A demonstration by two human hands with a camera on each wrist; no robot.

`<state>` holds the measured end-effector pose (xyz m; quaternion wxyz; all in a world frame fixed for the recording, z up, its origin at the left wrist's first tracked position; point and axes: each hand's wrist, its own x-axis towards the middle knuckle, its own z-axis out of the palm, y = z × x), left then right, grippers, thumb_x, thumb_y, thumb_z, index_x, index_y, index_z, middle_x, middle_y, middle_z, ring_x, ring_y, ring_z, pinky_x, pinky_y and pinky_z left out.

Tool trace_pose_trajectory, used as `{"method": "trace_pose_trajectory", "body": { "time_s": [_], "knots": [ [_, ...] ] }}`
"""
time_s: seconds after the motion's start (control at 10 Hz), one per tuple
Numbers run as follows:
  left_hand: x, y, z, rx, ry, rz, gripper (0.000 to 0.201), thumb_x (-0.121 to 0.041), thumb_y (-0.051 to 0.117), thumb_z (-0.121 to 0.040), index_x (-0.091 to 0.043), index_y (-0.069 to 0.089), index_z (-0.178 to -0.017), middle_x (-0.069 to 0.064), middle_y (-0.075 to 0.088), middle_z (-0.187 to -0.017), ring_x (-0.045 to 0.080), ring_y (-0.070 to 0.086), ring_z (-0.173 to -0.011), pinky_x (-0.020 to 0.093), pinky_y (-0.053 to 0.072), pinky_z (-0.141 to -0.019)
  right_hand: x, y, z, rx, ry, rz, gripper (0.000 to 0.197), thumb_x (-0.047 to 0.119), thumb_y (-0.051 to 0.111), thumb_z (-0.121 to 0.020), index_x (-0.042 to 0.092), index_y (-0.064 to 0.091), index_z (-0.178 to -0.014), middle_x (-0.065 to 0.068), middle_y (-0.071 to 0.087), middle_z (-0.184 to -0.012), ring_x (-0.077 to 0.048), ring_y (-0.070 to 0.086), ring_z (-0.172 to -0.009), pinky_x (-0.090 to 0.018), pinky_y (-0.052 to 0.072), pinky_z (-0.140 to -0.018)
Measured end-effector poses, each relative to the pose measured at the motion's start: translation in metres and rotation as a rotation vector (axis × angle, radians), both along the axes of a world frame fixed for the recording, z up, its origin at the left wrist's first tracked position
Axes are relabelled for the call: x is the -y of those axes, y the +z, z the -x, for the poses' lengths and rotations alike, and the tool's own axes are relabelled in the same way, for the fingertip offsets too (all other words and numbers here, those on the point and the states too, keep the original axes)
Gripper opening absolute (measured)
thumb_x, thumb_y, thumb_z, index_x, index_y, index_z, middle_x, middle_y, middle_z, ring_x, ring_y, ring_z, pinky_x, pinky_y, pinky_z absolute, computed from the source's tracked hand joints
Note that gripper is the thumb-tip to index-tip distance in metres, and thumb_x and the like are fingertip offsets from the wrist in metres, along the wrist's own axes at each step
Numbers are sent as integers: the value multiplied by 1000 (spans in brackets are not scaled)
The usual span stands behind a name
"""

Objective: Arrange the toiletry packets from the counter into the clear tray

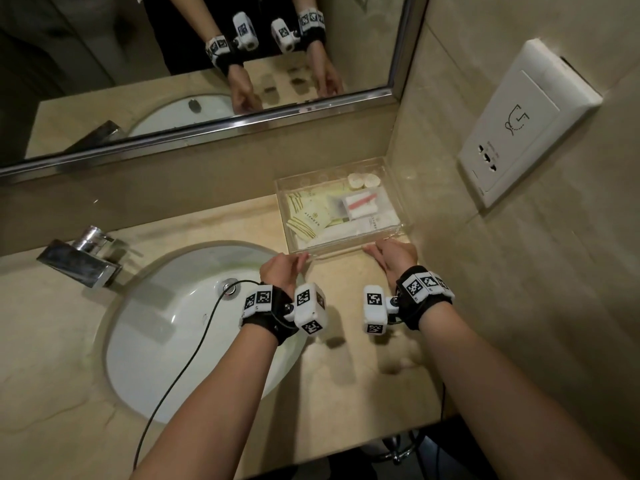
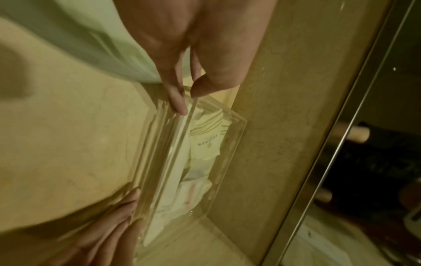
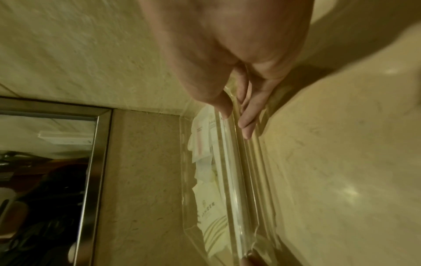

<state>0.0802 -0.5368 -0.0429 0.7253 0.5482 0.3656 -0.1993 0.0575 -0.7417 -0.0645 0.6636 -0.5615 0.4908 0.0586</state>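
Note:
The clear tray (image 1: pixel 329 176) stands in the counter's back right corner, close to the side wall. Cream toiletry packets (image 1: pixel 313 214), a packet with a pink item (image 1: pixel 360 204) and small round white pieces (image 1: pixel 363 181) lie inside it. My left hand (image 1: pixel 301 259) holds the left end of the near wall. In the left wrist view its thumb and forefinger (image 2: pixel 189 99) pinch the tray (image 2: pixel 180 144) beside the packets (image 2: pixel 205 142). My right hand (image 1: pixel 375 249) holds the right end: thumb on the rim (image 3: pixel 234 118), straight fingers (image 3: pixel 248 126) against the wall (image 3: pixel 230 171).
A white sink basin (image 1: pixel 194 323) with a chrome faucet (image 1: pixel 83 258) fills the counter's left. A black cable (image 1: pixel 180 368) hangs across the basin. A mirror (image 1: pixel 207 64) runs along the back. A white socket plate (image 1: pixel 526 123) is on the right wall. Bare counter (image 1: pixel 346 358) lies below my wrists.

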Motion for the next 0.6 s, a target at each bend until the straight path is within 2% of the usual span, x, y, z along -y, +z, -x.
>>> {"method": "trace_pose_trajectory", "body": {
  "time_s": [0.1,0.2,0.3,0.4,0.5,0.6],
  "knots": [
    [-4,-2,5,-51,70,141,25,9,43,-77,10,62,-93,20,72,-105,25,68,-91,30,55,-73,-2,11,-2,68,-13,-38,21,2,73,-80,-4,64,-98,-10,68,-98,-16,66,-90,-28,56,-88],
    [-2,3,9,-41,97,242,21,4,39,-91,10,58,-99,22,68,-108,27,67,-91,30,57,-86,-4,19,5,122,-88,-133,32,-1,61,-90,-8,56,-121,-19,68,-112,-20,69,-96,-32,55,-93],
    [-4,7,10,-53,32,116,12,3,47,-91,8,57,-93,19,65,-83,23,64,-70,32,60,-71,-8,23,15,122,-92,-217,37,4,56,-94,-5,49,-129,-24,66,-118,-26,70,-101,-34,56,-91],
    [-14,12,17,-42,-52,-7,11,-2,51,-91,3,59,-86,12,61,-75,21,59,-62,26,53,-59,-14,20,27,66,-22,-175,30,12,61,-92,-3,61,-118,-18,70,-114,-23,70,-100,-32,58,-87],
    [-31,20,30,41,-128,-75,12,-5,52,-93,-2,61,-85,11,61,-78,21,56,-63,25,49,-59,-24,22,39,61,94,-142,26,19,62,-92,1,67,-109,-9,73,-99,-11,69,-75,-20,57,-64],
    [-52,29,48,64,-179,-141,9,-8,52,-94,-4,61,-92,11,62,-80,20,57,-62,21,51,-53,-37,25,50,68,171,-125,21,21,61,-93,4,67,-103,-2,66,-77,-5,58,-51,-18,47,-51]
  ]
}}
